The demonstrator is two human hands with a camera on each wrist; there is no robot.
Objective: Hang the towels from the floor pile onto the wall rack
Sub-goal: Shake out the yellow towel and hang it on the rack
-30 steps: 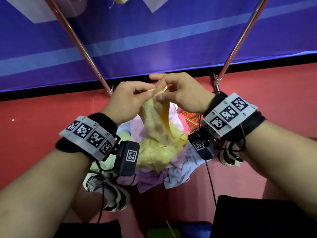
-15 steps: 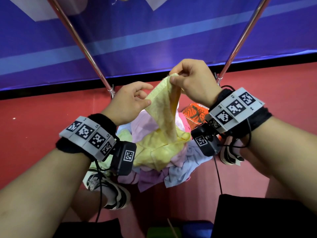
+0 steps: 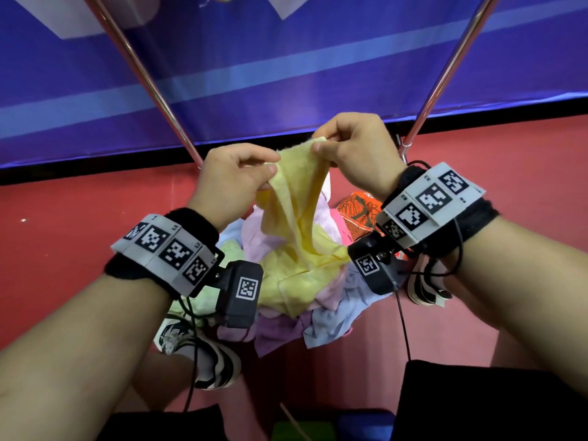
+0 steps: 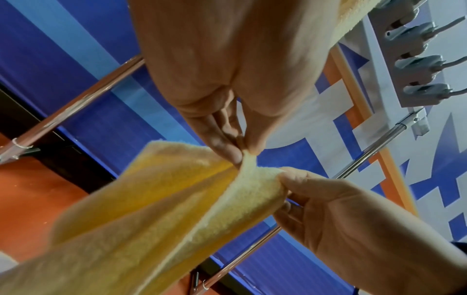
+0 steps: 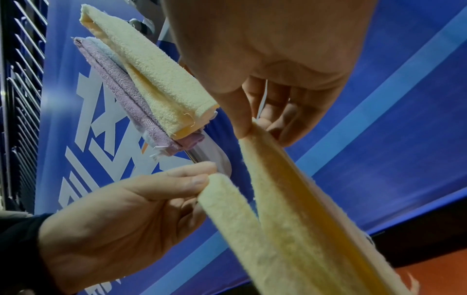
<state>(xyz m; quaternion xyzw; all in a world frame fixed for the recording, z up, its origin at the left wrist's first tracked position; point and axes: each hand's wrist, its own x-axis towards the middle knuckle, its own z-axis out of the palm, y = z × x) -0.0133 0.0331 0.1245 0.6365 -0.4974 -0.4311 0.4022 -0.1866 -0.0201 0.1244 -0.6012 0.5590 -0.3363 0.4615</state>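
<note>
I have the yellow towel [image 3: 299, 198] pinched at its top edge in both hands: my left hand [image 3: 232, 183] clamps one corner between thumb and fingers [image 5: 187, 179], and my right hand [image 3: 353, 154] pinches the other corner the same way, a short stretch of edge between them. The rest of the towel trails down onto the floor pile [image 3: 305, 291], which lies on the red floor [image 3: 63, 224] between the two slanted metal rods [image 3: 149, 74] at the foot of the blue wall. By my reading the task is partly done: the right wrist view shows a cream towel [image 5: 151, 75] and a purple towel [image 5: 126, 99] already draped on the wall rack [image 4: 417, 65]. Plenty is left, since pink, blue, green and orange cloths remain heaped below. This yellow one is not yet clear of the pile, and I judge I am opening its edge before lifting it to the rack.
</note>
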